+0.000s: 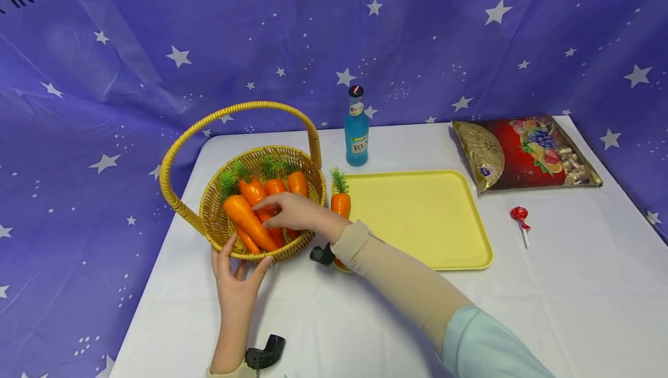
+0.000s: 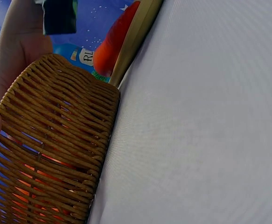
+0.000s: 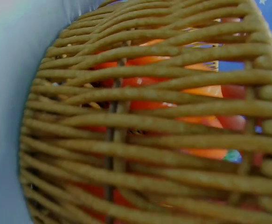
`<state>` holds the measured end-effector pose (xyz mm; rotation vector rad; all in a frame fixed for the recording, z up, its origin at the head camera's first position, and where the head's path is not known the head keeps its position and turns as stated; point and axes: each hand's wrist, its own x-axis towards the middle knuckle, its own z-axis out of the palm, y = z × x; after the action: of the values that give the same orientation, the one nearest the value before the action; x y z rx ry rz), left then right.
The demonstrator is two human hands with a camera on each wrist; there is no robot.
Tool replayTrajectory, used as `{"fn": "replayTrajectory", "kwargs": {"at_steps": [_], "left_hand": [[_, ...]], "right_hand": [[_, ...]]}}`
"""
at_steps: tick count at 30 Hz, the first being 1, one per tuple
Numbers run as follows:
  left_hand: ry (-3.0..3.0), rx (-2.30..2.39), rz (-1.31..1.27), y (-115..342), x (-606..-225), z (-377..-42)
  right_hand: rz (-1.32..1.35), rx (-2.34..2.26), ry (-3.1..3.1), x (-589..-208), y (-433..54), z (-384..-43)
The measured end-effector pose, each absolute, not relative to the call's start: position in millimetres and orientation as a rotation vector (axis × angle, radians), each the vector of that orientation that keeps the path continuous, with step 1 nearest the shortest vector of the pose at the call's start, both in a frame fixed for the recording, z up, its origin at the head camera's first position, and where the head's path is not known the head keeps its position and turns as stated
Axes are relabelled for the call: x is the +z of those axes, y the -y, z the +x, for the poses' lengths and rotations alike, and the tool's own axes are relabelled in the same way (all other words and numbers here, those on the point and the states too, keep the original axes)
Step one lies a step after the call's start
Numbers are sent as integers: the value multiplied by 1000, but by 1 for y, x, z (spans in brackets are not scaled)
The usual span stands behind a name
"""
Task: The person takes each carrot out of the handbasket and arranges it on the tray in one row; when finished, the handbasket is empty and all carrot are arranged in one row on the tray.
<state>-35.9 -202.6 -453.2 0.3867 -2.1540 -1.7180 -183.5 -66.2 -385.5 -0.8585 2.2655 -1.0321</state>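
A wicker basket point(image 1: 209, 204) with a tall arched handle holds several orange carrots with green tops. My left hand point(image 1: 237, 288) holds the basket's near rim, its index finger over the edge and its thumb against the outer wall. My right hand point(image 1: 297, 211) reaches in from the right, its fingertips touching the side of the uppermost carrot point(image 1: 242, 215); thumb and index finger stand apart. Its other fingers are hidden. One more carrot point(image 1: 341, 204) lies along the left edge of a yellow tray point(image 1: 417, 221), partly behind the right forearm. The right wrist view shows the basket wall point(image 3: 149, 121) up close.
Behind the tray stands a blue bottle point(image 1: 357, 134). At the right lie a red and gold candy bag point(image 1: 527, 155) and a red lollipop point(image 1: 520, 215). A white cloth point(image 1: 563, 308) covers the table; a purple starry backdrop point(image 1: 407, 36) hangs behind.
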Motion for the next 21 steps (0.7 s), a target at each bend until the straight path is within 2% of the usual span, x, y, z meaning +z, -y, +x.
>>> {"fn": "replayTrajectory", "kwargs": {"at_steps": [11,21], "left_hand": [[2150,-1716,364,203,-453,-35],[2154,-1717,352,203,-453,-35]], "right_hand": [[-1046,-957,-2155,-397,82,-186],[-996,-985,-2309,-396,80,-182]]}}
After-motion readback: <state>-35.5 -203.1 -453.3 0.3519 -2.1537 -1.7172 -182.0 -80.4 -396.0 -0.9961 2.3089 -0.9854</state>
